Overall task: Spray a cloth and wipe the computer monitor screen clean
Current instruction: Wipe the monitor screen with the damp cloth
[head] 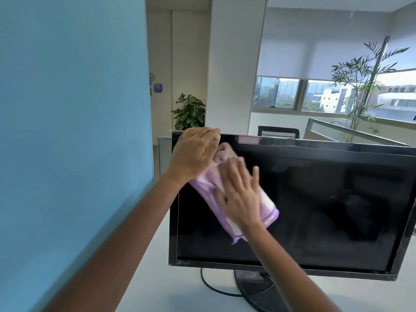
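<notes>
A black computer monitor (326, 210) stands on a white desk, its screen dark and reflective. A purple and white cloth (267, 208) lies pressed flat against the upper left part of the screen. My right hand (238, 194) is spread on the cloth with fingers apart, slightly blurred. My left hand (198, 154) grips the monitor's top left corner, and its fingers touch the bunched upper end of the cloth. No spray bottle is in view.
A blue partition wall (72, 131) runs close along the left. The monitor's round stand (252, 289) and a black cable (209, 287) rest on the white desk (157, 278). Behind are a black chair (278, 132), potted plants (190, 112) and windows.
</notes>
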Tool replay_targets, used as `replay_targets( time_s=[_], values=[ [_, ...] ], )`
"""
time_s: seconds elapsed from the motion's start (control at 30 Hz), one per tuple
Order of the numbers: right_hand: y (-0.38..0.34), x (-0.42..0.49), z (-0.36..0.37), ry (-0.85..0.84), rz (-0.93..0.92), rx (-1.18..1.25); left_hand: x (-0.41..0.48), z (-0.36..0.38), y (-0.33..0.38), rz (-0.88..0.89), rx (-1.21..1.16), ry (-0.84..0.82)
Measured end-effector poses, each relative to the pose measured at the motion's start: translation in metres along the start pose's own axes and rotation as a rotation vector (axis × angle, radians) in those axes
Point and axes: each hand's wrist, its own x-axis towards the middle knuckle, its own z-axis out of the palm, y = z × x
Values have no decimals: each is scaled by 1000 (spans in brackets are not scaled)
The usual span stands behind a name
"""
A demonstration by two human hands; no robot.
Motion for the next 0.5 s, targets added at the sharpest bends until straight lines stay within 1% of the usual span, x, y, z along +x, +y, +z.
replay_targets(
  time_s=[0.07, 0.17, 0.2, 0.27, 0.33, 0.4, 0.47, 0.5],
  values=[
    [36, -8, -3, -8, 99, -19, -5, -3, -8, -24, -22, 43],
    [84, -21, -12, -10, 320, 12, -15, -6, -25, -103, -63, 129],
    [95, -25, -16, 15, 412, 45, -17, -6, -30, -133, -65, 147],
    [104, -27, -22, 87, 653, 166, -21, -3, -35, -177, -107, 171],
    [98, -20, -24, 164, 885, 282, -25, 1, -33, -211, -208, 176],
    [81, -5, -24, 205, 1036, 342, -27, 5, -31, -230, -295, 186],
    [55, 12, -22, 204, 1081, 367, -27, 7, -29, -238, -345, 204],
    [40, 18, -21, 184, 1050, 364, -27, 7, -27, -244, -360, 210]
  ],
)
